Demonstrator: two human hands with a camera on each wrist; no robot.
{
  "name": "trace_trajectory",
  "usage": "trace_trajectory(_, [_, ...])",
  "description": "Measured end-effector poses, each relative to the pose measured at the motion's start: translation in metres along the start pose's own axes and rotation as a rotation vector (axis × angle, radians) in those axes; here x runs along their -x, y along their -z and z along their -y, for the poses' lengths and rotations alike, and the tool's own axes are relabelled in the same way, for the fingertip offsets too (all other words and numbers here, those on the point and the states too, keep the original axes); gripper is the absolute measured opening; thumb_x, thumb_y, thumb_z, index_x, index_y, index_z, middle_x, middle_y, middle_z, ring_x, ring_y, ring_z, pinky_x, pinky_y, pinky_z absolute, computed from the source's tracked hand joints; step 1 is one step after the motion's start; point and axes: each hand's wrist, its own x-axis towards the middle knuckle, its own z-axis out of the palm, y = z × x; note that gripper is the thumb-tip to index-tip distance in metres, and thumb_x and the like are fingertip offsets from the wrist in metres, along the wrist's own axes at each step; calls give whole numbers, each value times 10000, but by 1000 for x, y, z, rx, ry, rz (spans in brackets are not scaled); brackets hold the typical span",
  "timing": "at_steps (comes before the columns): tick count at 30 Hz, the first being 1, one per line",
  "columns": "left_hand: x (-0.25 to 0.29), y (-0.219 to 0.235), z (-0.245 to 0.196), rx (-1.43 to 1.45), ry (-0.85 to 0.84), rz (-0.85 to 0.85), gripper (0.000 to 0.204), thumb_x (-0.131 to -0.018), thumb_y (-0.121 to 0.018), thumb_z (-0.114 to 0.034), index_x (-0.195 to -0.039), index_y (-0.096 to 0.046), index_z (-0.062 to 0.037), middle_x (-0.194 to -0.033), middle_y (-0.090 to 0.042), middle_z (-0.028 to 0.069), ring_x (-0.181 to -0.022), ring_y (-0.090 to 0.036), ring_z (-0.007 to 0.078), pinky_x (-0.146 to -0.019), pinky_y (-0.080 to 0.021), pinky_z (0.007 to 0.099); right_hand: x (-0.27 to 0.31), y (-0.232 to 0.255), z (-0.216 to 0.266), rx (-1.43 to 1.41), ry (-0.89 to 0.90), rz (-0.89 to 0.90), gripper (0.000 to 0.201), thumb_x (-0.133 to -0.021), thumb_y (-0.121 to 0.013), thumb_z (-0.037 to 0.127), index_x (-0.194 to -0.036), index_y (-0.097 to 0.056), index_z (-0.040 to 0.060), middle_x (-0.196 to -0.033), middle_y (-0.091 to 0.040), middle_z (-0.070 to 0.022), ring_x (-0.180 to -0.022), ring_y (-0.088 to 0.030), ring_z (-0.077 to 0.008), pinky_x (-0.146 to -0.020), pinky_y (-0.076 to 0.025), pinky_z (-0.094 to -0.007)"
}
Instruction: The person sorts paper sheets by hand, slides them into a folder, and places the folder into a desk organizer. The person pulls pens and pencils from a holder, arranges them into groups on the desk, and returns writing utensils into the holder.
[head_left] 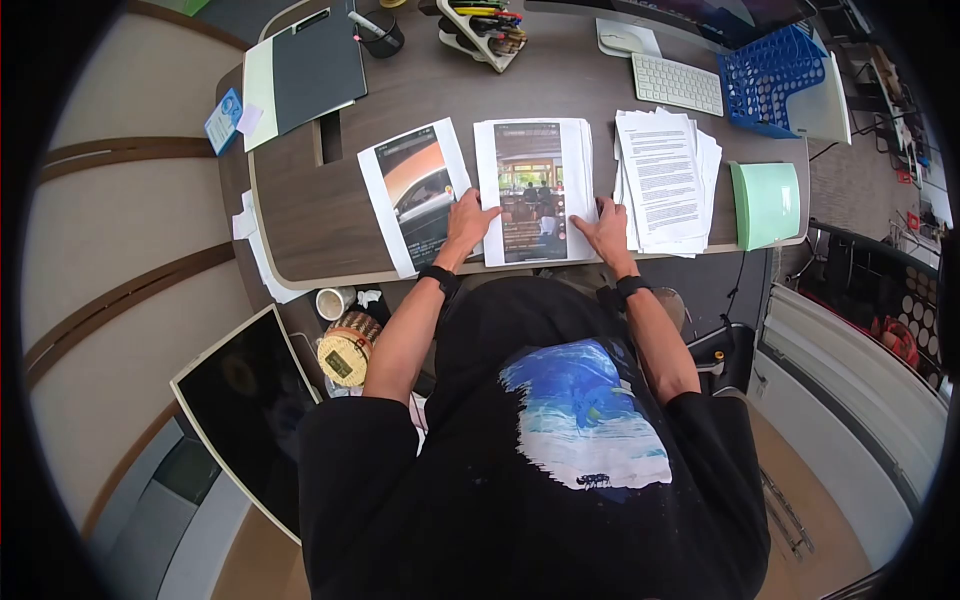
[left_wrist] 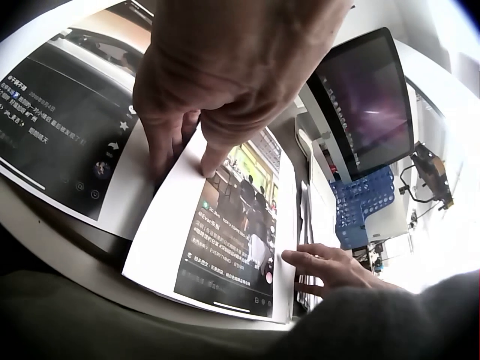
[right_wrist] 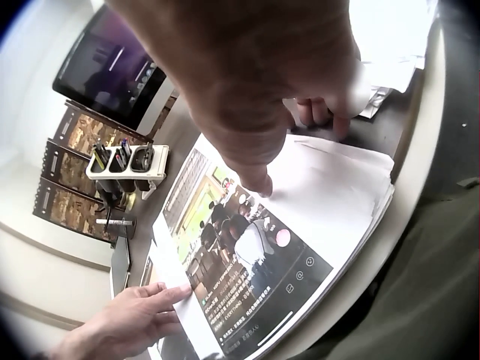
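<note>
A middle stack of printed sheets (head_left: 532,225), topped by a picture of people in a room, lies near the desk's front edge. My left hand (head_left: 467,225) holds its left edge, thumb on the top page and fingers down at the side. On the right edge, my right hand (head_left: 606,234) grips likewise, its thumb on the white margin in the right wrist view. Both sets of fingertips are partly hidden. Left of the stack lies a sheet with a car picture (head_left: 412,190), close under my left wrist. A stack of text pages (head_left: 662,185) sits just right of my right hand.
A green folder (head_left: 766,205) lies at the right edge, below a blue basket (head_left: 770,75). Keyboard (head_left: 678,84), pen holder (head_left: 484,38) and mesh cup (head_left: 381,38) stand along the back. A dark clipboard (head_left: 320,70) is back left; a paper cup (head_left: 332,303) is below the desk's front left.
</note>
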Motion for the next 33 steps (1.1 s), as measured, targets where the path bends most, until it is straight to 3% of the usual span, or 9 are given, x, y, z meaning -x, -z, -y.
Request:
trace_trajectory(1, [-2,-2,2,1,-5,-4,498,-859,-855,-340,-1103,-659,47,-1033,-754,227,-1007,-722,421,-890,-549,500,-1,-3,3,-6,20,-90,808,-793,-928,437,-1310,-606,-94,-1169,-685,-286,-1112,-640,-407,-976,-541,-461])
trace_trajectory(5, [-6,-1,4,-3,7,-34,477,-832,-882,-321,-1079,-663,23,-1009,-764,207,-986,-736,394,-872,-559,473,-10,3,26,-130,-120,15,879,-799,-925,452,-1358,-567,-124,-1231,-694,-326,-1143,-692,-400,-1006,-551,-463])
trace_trajectory(11, [-7,3,13,81,62,-24,397,-822,-900,-285,-1003,-710,14,-902,-784,165,-861,-766,318,-786,-586,412,-22,10,28,-587,-434,383,681,-904,-863,373,-1338,-620,-93,-1138,-763,-178,-947,-767,-230,-816,-632,-352])
trace_trajectory(14, [-3,11,14,255,97,-38,357,-858,-871,-267,-1018,-750,29,-895,-796,170,-812,-768,280,-761,-591,381,-15,11,17,-1029,-573,476,452,-1016,-750,236,-1353,-630,-39,-1197,-759,-151,-1018,-765,-222,-879,-641,-374])
trace_trajectory(18, [0,10,24,441,126,6,310,-942,-807,-155,-1124,-755,92,-974,-811,142,-780,-743,138,-710,-629,285,-11,28,14,-1177,-527,616,468,-1039,-723,235,-1404,-593,-28,-1253,-742,-153,-1075,-763,-247,-969,-634,-405])
trace_trajectory(21, [3,16,18,383,98,-87,284,-906,-832,-176,-1071,-784,50,-896,-817,103,-703,-739,142,-684,-594,283,-10,24,7,-1108,-583,702,462,-1035,-732,237,-1389,-604,-29,-1262,-742,-153,-1095,-756,-241,-987,-623,-400])
trace_trajectory(25, [8,26,17,322,90,-95,286,-927,-817,-167,-1094,-779,63,-930,-819,132,-736,-752,151,-696,-608,284,-7,20,-4,-1212,-572,727,515,-1013,-760,270,-1396,-615,-43,-1292,-735,-143,-1162,-727,-234,-1020,-584,-386])
trace_trajectory(29, [17,47,36,539,131,-229,326,-956,-798,-188,-1173,-778,55,-994,-819,153,-821,-764,166,-691,-605,290,-3,1,-13,-1180,-593,605,443,-1010,-768,265,-1313,-667,-42,-1223,-757,-135,-1058,-753,-212,-956,-602,-363])
trace_trajectory(33, [27,96,85,413,185,-361,363,-946,-814,-236,-1199,-787,23,-983,-819,148,-792,-749,155,-672,-591,311,3,-9,-15,-1310,-635,486,386,-1016,-760,236,-1282,-679,-32,-1160,-771,-128,-963,-764,-195,-898,-616,-348])
